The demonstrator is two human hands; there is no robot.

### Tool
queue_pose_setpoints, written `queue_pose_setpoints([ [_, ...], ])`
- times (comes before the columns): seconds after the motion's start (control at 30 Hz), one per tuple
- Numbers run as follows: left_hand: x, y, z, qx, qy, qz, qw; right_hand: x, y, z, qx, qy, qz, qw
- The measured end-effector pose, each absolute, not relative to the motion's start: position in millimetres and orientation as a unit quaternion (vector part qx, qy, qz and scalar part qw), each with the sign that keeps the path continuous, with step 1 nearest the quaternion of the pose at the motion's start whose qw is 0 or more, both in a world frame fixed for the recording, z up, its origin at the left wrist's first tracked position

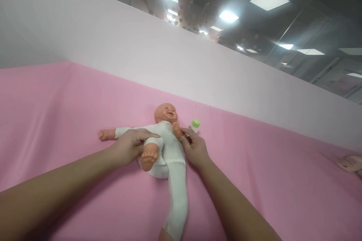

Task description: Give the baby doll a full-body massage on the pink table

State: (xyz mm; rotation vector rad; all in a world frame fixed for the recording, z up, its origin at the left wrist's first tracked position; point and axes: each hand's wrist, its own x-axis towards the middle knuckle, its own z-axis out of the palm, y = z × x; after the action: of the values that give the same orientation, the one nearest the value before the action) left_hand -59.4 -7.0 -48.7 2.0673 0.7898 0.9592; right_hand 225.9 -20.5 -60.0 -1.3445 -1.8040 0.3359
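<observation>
A baby doll (173, 147) with a cloth body in white and a bald plastic head lies face up on the pink sheet (113, 203). One of its legs is bent up, its foot pointing toward me; the other stretches down to the lower edge of the view. My left hand (131, 144) is closed round the raised leg, thumb and fingers on either side. On the other side, my right hand (195, 147) grips the doll's arm near its plastic hand. Just beyond my right fingers lies a small bottle with a green cap (195, 123), partly hidden.
Behind the doll runs a white wall or panel (135, 52) along the edge of the pink surface. A pale pinkish object (350, 163) sits at the far right edge, blurred. Ceiling lights show above the panel.
</observation>
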Motion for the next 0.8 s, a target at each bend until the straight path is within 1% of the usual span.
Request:
queue_pose_setpoints([
  [0.07, -57, -3, -50, 0.799, 0.300, 0.362, 0.375, 215, -23, -58, -0.516, -0.770, 0.109, 0.360],
  [0.13, -56, 0, -50, 0.796, 0.297, 0.356, 0.388, 211, -24, -56, -0.513, -0.792, 0.094, 0.317],
  [0.23, -56, -2, -50, 0.800, 0.292, 0.361, 0.380, 212, -25, -53, -0.522, -0.798, 0.090, 0.288],
  [0.33, -59, -8, -50, 0.815, 0.294, 0.371, 0.334, 214, -25, -55, -0.521, -0.790, 0.103, 0.305],
  [0.43, -62, -17, -49, 0.832, 0.286, 0.383, 0.281, 220, -23, -60, -0.551, -0.744, 0.113, 0.360],
  [0.57, -63, -34, -41, 0.875, 0.179, 0.381, 0.238, 243, -14, -64, -0.573, -0.650, 0.164, 0.471],
  [0.67, -62, -45, -34, 0.904, 0.105, 0.350, 0.221, 268, -7, -63, -0.616, -0.564, 0.149, 0.530],
  [0.73, -61, -51, -29, 0.920, 0.085, 0.320, 0.209, 284, -4, -61, -0.692, -0.497, 0.129, 0.508],
  [0.8, -59, -56, -24, 0.934, 0.077, 0.292, 0.190, 297, -2, -61, -0.758, -0.461, 0.138, 0.440],
])
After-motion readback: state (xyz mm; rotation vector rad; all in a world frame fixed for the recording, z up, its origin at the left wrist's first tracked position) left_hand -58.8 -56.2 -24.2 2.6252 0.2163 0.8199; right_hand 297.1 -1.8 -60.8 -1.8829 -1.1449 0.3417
